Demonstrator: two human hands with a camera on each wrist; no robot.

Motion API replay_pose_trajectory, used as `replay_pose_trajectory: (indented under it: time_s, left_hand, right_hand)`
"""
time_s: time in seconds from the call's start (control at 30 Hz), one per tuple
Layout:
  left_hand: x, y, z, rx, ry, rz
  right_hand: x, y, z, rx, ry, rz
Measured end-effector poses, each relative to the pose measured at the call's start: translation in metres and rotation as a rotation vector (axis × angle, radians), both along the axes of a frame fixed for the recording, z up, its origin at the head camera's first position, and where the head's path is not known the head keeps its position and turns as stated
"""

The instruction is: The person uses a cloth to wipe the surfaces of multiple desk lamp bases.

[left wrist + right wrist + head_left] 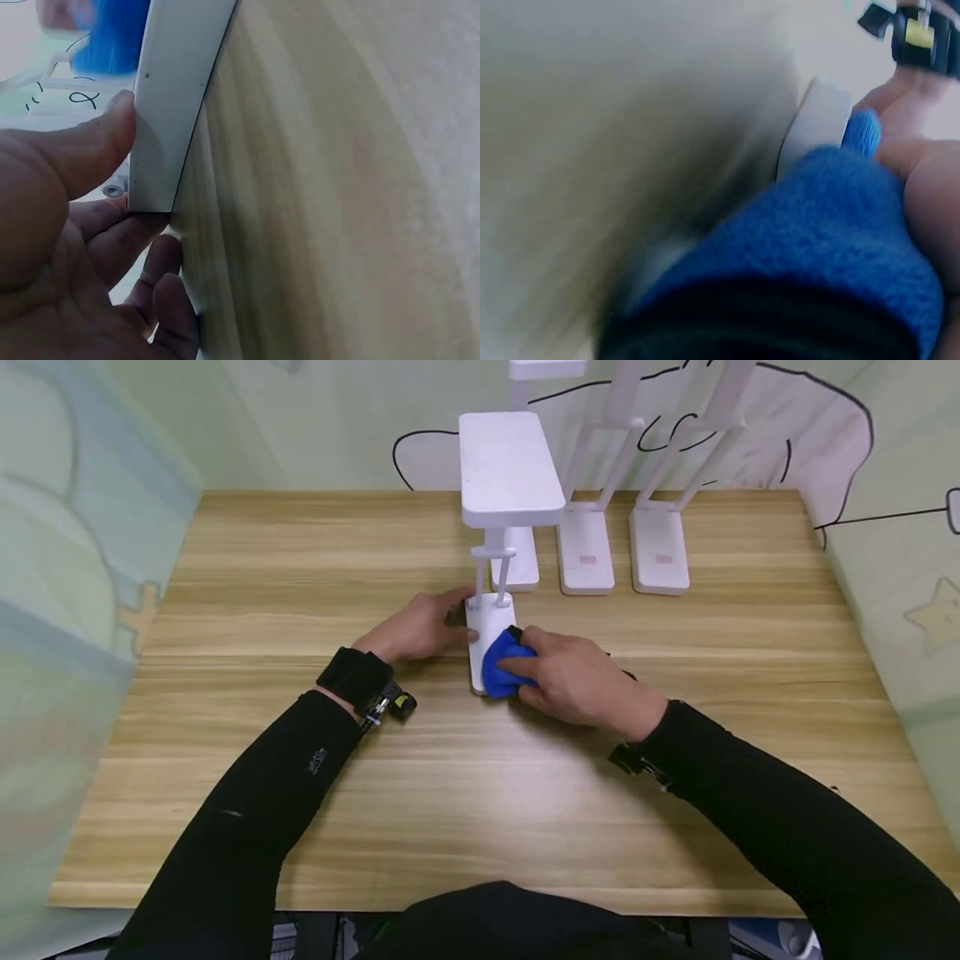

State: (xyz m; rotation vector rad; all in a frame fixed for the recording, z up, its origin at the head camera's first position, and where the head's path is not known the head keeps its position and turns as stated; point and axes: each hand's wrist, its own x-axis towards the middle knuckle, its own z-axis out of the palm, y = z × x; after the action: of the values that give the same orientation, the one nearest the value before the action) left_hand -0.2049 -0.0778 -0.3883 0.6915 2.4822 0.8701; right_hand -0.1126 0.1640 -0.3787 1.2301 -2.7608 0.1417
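A white desk lamp stands upright on the wooden table, its flat head above its base. My left hand holds the back left of that base, thumb on the near edge and fingers around the rear end. In the left wrist view, the thumb lies against the base's side. A blue cloth is gripped in my right hand and lies over the front right of the base. The right wrist view shows the cloth bunched and filling much of the frame.
Behind it stand more white lamps in a row, one partly hidden by the held lamp, then a middle lamp and a right lamp. Printed walls border the wooden table at the back and sides.
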Motion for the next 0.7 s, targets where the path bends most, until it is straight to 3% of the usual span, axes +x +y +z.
replay_pose_trajectory:
  time_s: [0.1,0.17,0.3,0.4,0.53,0.63,0.7]
  left_hand:
    - [-0.002,0.001,0.002,-0.003,-0.006,0.030]
    - [-0.005,0.001,0.003,0.009,-0.007,0.052]
    - [-0.010,0.002,0.004,0.041,-0.029,0.083]
    - [-0.011,0.003,0.005,0.058,-0.055,0.097]
    - [-0.011,0.005,0.005,0.069,-0.064,0.108]
    - [-0.010,0.007,0.006,0.072,-0.070,0.115]
    - [-0.009,0.008,0.006,0.073,-0.076,0.110]
  right_hand:
    - [0.003,0.001,0.004,0.023,-0.061,0.036]
    - [-0.003,-0.004,0.007,0.025,-0.058,0.004]
    - [-0.022,-0.020,0.007,-0.003,0.047,-0.119]
    - [-0.025,-0.030,0.004,-0.003,0.123,-0.170]
    - [-0.006,-0.029,0.001,0.023,0.127,-0.041]
    - [0.005,-0.023,0.002,0.023,0.067,0.086]
    - [0.004,-0.021,0.003,0.015,0.041,0.094]
